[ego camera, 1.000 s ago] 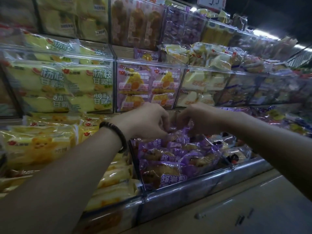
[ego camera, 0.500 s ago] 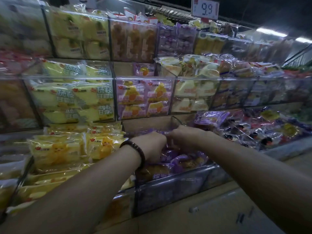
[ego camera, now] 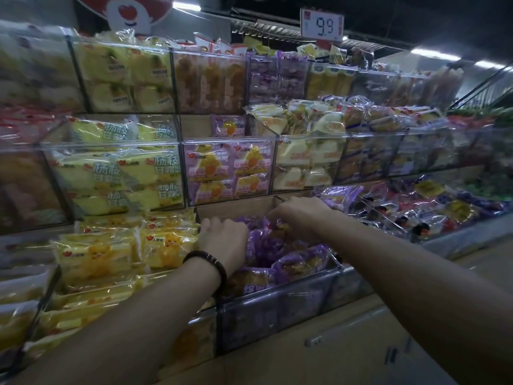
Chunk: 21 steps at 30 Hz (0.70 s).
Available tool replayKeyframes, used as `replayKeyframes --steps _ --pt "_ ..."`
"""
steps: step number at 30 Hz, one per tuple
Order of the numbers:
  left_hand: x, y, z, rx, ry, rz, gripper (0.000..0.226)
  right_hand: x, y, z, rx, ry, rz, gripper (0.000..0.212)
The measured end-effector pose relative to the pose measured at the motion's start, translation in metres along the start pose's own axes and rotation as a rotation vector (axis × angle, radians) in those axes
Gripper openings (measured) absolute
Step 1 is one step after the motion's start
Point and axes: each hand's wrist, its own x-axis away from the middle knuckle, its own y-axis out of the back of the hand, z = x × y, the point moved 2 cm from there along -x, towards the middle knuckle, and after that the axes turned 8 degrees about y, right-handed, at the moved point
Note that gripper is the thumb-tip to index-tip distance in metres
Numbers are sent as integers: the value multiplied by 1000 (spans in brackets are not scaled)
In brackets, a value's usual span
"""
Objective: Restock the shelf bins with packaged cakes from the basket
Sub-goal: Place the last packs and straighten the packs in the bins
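Grip: right hand [ego camera: 301, 215] on purple packets [ego camera: 301, 262] | left hand [ego camera: 222, 240] now apart

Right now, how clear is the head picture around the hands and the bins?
Head view: dim overall, with bright ceiling strips top right; glare streaks on the clear bin fronts; edges bent and smeared by the wide lens, worst far left; left hand and right hand fairly sharp, fingertips hidden among the purple packs; price sign readable.
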Motion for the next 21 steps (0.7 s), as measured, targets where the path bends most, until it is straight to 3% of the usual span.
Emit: replayKeyframes --steps 5,9,15,19,21 --pt "-6 -4 4 -24 -122 78 11 2 -7 17 90 82 -58 31" --pt "-13 -7 8 -27 -188 137 2 -5 -14 18 12 43 -114 44" --pt "-15 -12 2 -60 -234 134 14 -20 -34 26 -35 2 -38 24" --pt "-17 -6 8 83 -236 192 11 -17 -29 15 -193 -60 36 35" --pt "-16 2 14 186 -212 180 34 -10 -20 4 -290 -83 18 48"
